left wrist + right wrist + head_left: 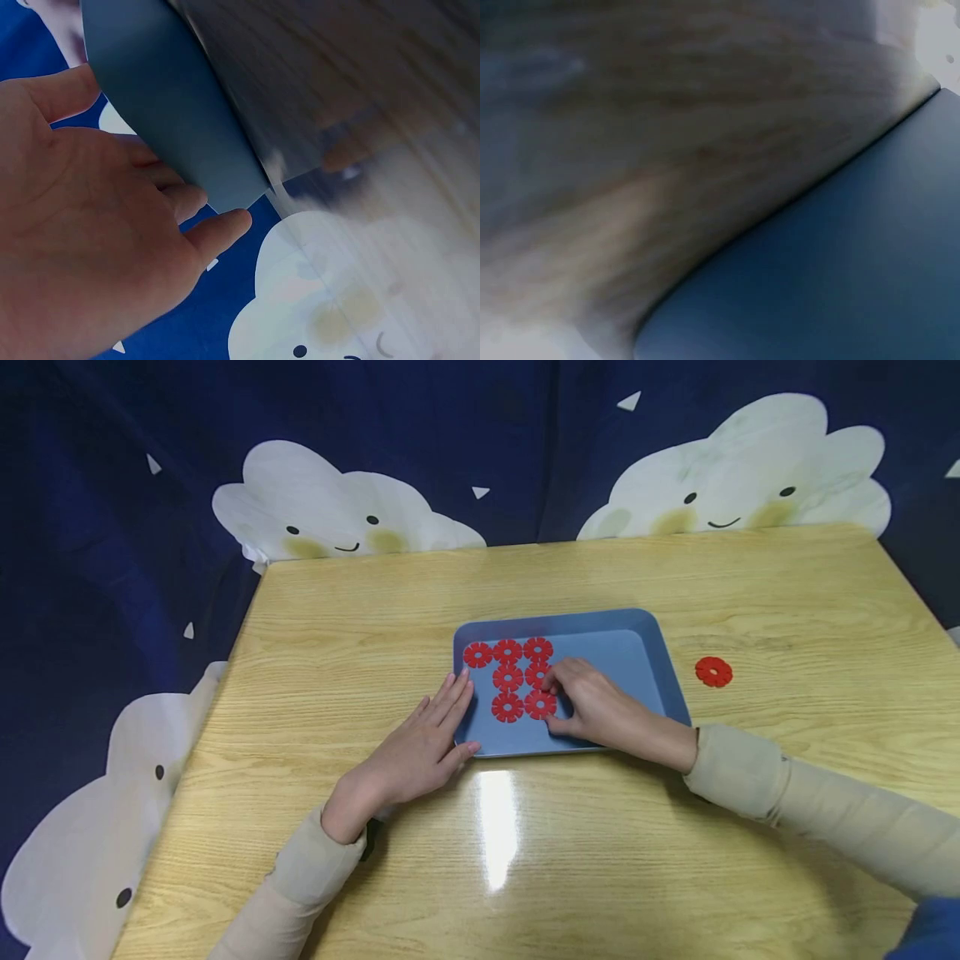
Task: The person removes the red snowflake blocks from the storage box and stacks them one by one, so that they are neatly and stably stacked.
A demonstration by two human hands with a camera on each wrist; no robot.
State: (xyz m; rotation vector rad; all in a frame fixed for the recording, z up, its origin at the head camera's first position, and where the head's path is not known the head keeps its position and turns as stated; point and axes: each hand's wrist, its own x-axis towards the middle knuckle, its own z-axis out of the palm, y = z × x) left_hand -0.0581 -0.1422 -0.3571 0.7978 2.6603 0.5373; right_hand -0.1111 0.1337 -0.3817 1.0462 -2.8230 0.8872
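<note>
1. At a light wood-grain table, a person works with both hands over a shallow blue-grey tray.

2. The right hand, reaching in across the tray's near right side, pinches a red notched disc between its thumb and bent fingers. That disc lies at the right of the row nearest the person, inside the tray.

3. The left hand rests at the tray's left side, fingers extended and close together, thumb spread toward the near left corner. The left wrist view shows the hand against the outer wall, palm facing that camera.

4. Six more discs lie flat in the tray's left half: a top row of three, a middle pair, its right member partly covered by the right hand's fingers, and a bottom-left disc beside the pinched one.

5. A loose red disc lies on the table, to the right of the tray.

6. Beige sleeves cover both forearms. Behind the table hangs a dark blue curtain printed with smiling white clouds.
</note>
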